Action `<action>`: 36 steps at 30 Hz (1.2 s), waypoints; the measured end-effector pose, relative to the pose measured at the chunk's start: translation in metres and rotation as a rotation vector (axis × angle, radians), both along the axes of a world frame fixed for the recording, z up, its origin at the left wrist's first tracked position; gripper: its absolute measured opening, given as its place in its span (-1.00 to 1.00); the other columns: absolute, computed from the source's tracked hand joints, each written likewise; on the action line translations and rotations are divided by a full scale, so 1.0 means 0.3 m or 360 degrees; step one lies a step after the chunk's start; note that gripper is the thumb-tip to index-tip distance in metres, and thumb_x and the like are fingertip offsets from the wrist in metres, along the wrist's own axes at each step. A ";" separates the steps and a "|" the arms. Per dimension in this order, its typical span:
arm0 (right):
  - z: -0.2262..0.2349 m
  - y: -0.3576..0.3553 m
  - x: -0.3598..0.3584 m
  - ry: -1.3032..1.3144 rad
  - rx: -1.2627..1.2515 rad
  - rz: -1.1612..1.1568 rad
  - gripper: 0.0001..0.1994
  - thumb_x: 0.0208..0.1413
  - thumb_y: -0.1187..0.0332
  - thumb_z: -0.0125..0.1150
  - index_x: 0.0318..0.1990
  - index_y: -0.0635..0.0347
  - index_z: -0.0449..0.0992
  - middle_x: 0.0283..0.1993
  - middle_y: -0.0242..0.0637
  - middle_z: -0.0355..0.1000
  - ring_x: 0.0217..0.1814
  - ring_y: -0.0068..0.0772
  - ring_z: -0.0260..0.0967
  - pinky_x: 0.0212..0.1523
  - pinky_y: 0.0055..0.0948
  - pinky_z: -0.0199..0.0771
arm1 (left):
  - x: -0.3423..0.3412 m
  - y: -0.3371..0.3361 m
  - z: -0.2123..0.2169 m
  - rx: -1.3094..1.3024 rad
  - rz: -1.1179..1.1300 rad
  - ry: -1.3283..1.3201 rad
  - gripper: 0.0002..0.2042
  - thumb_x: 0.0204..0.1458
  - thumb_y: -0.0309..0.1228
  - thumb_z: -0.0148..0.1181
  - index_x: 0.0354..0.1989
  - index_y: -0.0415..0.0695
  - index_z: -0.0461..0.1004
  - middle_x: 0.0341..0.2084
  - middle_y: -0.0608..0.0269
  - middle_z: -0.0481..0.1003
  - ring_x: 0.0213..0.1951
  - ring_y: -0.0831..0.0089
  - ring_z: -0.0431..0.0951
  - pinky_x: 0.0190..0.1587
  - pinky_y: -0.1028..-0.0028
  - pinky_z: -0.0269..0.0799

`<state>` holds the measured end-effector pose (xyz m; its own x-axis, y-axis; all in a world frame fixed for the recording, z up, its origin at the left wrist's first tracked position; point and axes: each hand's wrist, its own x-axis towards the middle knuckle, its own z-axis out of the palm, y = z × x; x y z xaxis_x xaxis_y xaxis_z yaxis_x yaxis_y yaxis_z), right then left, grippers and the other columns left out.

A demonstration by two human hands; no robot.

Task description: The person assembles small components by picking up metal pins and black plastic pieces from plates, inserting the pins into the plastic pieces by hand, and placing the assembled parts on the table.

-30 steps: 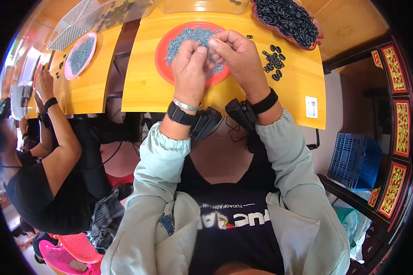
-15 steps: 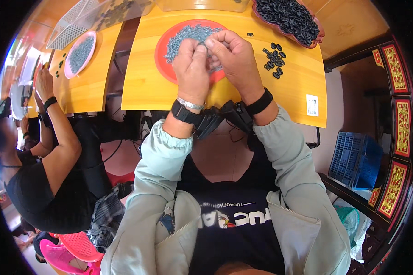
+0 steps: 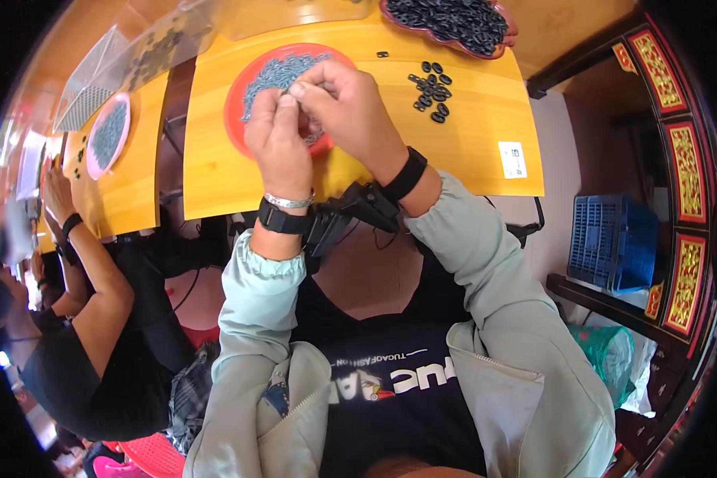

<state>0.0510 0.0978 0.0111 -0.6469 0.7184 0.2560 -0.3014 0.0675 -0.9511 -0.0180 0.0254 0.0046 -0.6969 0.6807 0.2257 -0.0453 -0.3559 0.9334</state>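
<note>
Head view looks down on a yellow wooden table (image 3: 470, 151) where both of the person's hands meet above a red plate (image 3: 239, 119) heaped with small grey-blue metal parts (image 3: 275, 72). The left hand (image 3: 279, 143) is curled narrow, its thumb and forefinger pinched together at the tips, and the right hand (image 3: 346, 111) is curled the same way, its fingertips pressed against those of the left; whatever tiny piece sits between them is too small to make out. The heap looks like a tangle of thin, dull, bluish bits, spread across the plate's middle and partly hidden behind the knuckles. At about two o'clock from the hands lies a loose cluster of black oval rings (image 3: 430, 92) on the bare wood, and farther toward one o'clock a pink tray (image 3: 506, 28) is filled with many more of the same dark rings. Each wrist wears a black band, the left one also a thin silver bracelet (image 3: 288, 201). At nine o'clock a second, smaller yellow table carries a pink plate (image 3: 95, 155) of grey parts, and another person's arm (image 3: 95, 271) reaches toward it. A blue plastic crate (image 3: 613, 243) stands at four o'clock, beside the wall.
</note>
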 end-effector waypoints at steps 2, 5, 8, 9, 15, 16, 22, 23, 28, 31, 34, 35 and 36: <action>0.000 0.014 0.002 0.0018 0.0000 0.0018 -0.89 0.06 0.44 0.09 -0.38 0.33 0.40 -0.55 -0.43 0.37 -0.58 -0.74 0.26 -0.58 -0.69 0.31 | -0.007 0.008 -0.002 -0.0002 -0.0032 -0.0011 -0.87 0.10 -0.49 -0.10 -0.48 -0.22 0.29 -0.66 0.34 0.32 -0.61 0.63 0.27 -0.56 0.62 0.23; 0.032 0.039 0.024 -0.0004 -0.0020 0.0063 -0.85 0.07 0.39 0.10 -0.35 0.33 0.43 -0.54 -0.44 0.37 -0.56 -0.72 0.27 -0.56 -0.68 0.30 | -0.011 0.014 -0.004 0.0051 -0.0106 -0.0198 -0.88 0.10 -0.49 -0.11 -0.46 -0.20 0.29 -0.66 0.33 0.31 -0.61 0.60 0.28 -0.53 0.60 0.25; 0.023 0.150 0.083 -0.0232 0.0293 -0.0063 -0.81 0.05 0.34 0.10 -0.35 0.32 0.47 -0.55 -0.45 0.38 -0.53 -0.71 0.28 -0.52 -0.66 0.29 | -0.036 0.013 -0.005 0.0051 -0.0088 -0.0347 -0.90 0.10 -0.47 -0.11 -0.44 -0.18 0.28 -0.66 0.33 0.28 -0.61 0.55 0.29 -0.53 0.58 0.25; 0.019 0.202 0.113 -0.0410 0.0618 -0.0194 -0.81 0.04 0.32 0.11 -0.36 0.31 0.48 -0.55 -0.46 0.38 -0.51 -0.71 0.29 -0.49 -0.66 0.29 | -0.053 0.006 -0.004 0.0055 -0.0085 -0.0343 -0.90 0.10 -0.47 -0.11 -0.44 -0.18 0.28 -0.66 0.33 0.28 -0.61 0.55 0.29 -0.53 0.58 0.25; 0.011 0.358 0.337 -0.1399 0.1358 -0.0784 -0.83 -0.07 0.29 0.10 -0.38 0.16 0.52 -0.47 -0.19 0.45 -0.39 -0.16 0.40 -0.35 -0.33 0.38 | -0.120 -0.013 -0.007 0.0098 -0.0128 -0.0399 -0.89 0.10 -0.45 -0.12 -0.45 -0.16 0.27 -0.68 0.30 0.27 -0.63 0.50 0.27 -0.56 0.56 0.21; -0.004 0.371 0.355 -0.1633 0.1391 -0.0840 -0.82 -0.08 0.28 0.09 -0.38 0.15 0.52 -0.42 -0.15 0.45 -0.33 -0.06 0.40 -0.31 -0.25 0.39 | -0.122 -0.018 -0.001 0.0114 -0.0140 -0.0459 -0.89 0.10 -0.44 -0.12 -0.46 -0.16 0.26 -0.68 0.30 0.26 -0.64 0.50 0.27 -0.56 0.55 0.21; -0.067 0.400 0.374 -0.1860 0.1360 -0.0849 -0.84 -0.11 0.35 0.09 -0.37 0.18 0.51 -0.33 -0.09 0.45 -0.24 -0.02 0.38 -0.22 -0.15 0.38 | -0.108 -0.003 -0.023 0.0091 -0.0096 -0.0505 -0.87 0.10 -0.44 -0.13 -0.48 -0.15 0.24 -0.69 0.30 0.26 -0.66 0.50 0.26 -0.58 0.56 0.21; -0.065 0.398 0.360 -0.1910 0.1334 -0.0829 -0.84 -0.13 0.37 0.11 -0.37 0.20 0.51 -0.34 -0.05 0.44 -0.24 -0.01 0.38 -0.21 -0.15 0.38 | -0.105 -0.005 -0.020 0.0081 -0.0108 -0.0496 -0.87 0.10 -0.44 -0.14 -0.49 -0.15 0.24 -0.69 0.30 0.27 -0.66 0.50 0.26 -0.58 0.56 0.21; -0.096 0.410 0.353 -0.1736 0.1440 -0.0855 -0.85 -0.11 0.46 -0.01 -0.47 0.28 0.50 -0.39 0.04 0.42 -0.24 0.08 0.37 -0.19 -0.11 0.35 | -0.100 -0.004 -0.023 0.0062 -0.0132 -0.0498 -0.87 0.09 -0.44 -0.15 -0.49 -0.15 0.25 -0.70 0.31 0.27 -0.67 0.51 0.27 -0.57 0.57 0.21; -0.104 0.429 0.346 -0.1815 0.1409 -0.0778 -0.87 -0.18 0.45 0.14 -0.41 0.23 0.51 -0.41 -0.02 0.44 -0.30 0.00 0.40 -0.24 -0.17 0.38 | -0.111 -0.002 -0.025 0.0036 -0.0104 -0.0508 -0.86 0.09 -0.44 -0.15 -0.49 -0.15 0.25 -0.70 0.32 0.28 -0.68 0.52 0.29 -0.59 0.59 0.21; -0.122 0.434 0.335 -0.1697 0.1388 -0.0745 -0.87 -0.20 0.47 0.13 -0.42 0.23 0.51 -0.41 -0.02 0.44 -0.30 0.01 0.40 -0.24 -0.19 0.39 | -0.108 0.005 -0.031 0.0002 -0.0123 -0.0497 -0.86 0.09 -0.43 -0.15 -0.49 -0.14 0.25 -0.71 0.33 0.29 -0.69 0.53 0.30 -0.60 0.59 0.21; -0.123 0.438 0.330 -0.1682 0.1378 -0.0722 -0.87 -0.21 0.48 0.13 -0.42 0.23 0.51 -0.40 -0.02 0.44 -0.29 0.00 0.40 -0.24 -0.20 0.39 | -0.101 0.006 -0.031 0.0003 -0.0144 -0.0495 -0.86 0.09 -0.43 -0.15 -0.50 -0.13 0.25 -0.71 0.33 0.29 -0.69 0.53 0.31 -0.60 0.59 0.21; -0.125 0.438 0.330 -0.1666 0.1368 -0.0699 -0.87 -0.21 0.49 0.12 -0.42 0.23 0.51 -0.39 -0.02 0.44 -0.28 0.00 0.40 -0.23 -0.21 0.39 | -0.094 0.006 -0.027 0.0000 -0.0151 -0.0498 -0.86 0.09 -0.43 -0.15 -0.50 -0.13 0.25 -0.71 0.33 0.29 -0.69 0.53 0.31 -0.60 0.59 0.21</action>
